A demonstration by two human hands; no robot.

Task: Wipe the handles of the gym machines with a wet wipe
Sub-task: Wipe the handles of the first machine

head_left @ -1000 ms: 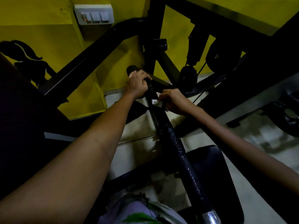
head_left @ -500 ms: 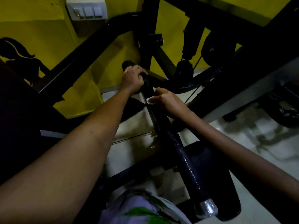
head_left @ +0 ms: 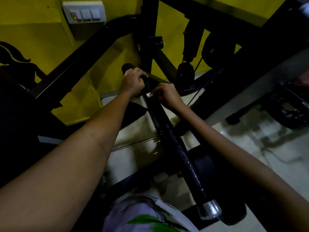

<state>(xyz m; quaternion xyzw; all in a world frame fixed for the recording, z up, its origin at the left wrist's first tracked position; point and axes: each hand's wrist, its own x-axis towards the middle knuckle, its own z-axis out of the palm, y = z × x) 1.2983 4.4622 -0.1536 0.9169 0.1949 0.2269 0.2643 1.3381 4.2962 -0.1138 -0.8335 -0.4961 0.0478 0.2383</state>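
A long black handle bar (head_left: 182, 151) runs from a chrome end cap (head_left: 210, 210) near me up to a dark rubber grip (head_left: 127, 66) far away. Its near half glistens wet. My left hand (head_left: 133, 82) is closed around the far grip. My right hand (head_left: 167, 96) wraps the bar just below it, pressing a white wet wipe (head_left: 149, 95) against the bar; only a small corner of the wipe shows between the fingers.
Black machine frame beams (head_left: 80, 64) cross behind the bar, with a pulley (head_left: 184, 72) and cable to the right. A yellow wall carries a switch plate (head_left: 84, 12). A dark padded seat (head_left: 222, 181) lies under the bar, on a pale tiled floor (head_left: 250, 148).
My right hand has slid with the wipe up the bar, closing the gap to my left hand. The left hand keeps its hold on the far grip. The view has shifted slightly.
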